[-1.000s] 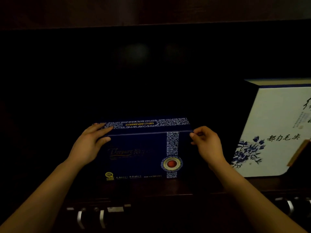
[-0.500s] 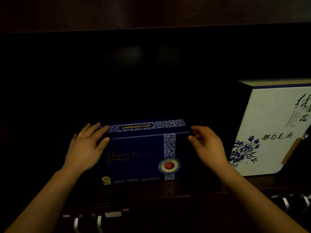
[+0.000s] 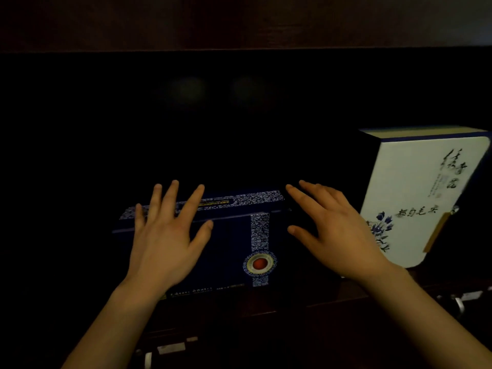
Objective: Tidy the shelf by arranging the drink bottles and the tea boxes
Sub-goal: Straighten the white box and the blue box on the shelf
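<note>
A dark blue tea box [image 3: 234,241] with a patterned white-blue band and a red round emblem stands upright on a dark wooden shelf [image 3: 306,302]. My left hand [image 3: 167,235] hovers in front of its left half, fingers spread, holding nothing. My right hand [image 3: 332,230] is spread open just off the box's right end, also off the box. A taller white tea box [image 3: 415,198] with blue flowers and black calligraphy stands to the right. No drink bottles are visible.
The shelf recess behind and to the left of the blue box is very dark. A wooden board [image 3: 239,20] runs across the top. Metal handles [image 3: 459,304] and a small label [image 3: 170,348] show below the shelf edge.
Both hands let go of the blue box's top corners, opened and drew back toward me. The box stays upright on the shelf. The view shifted slightly right.
</note>
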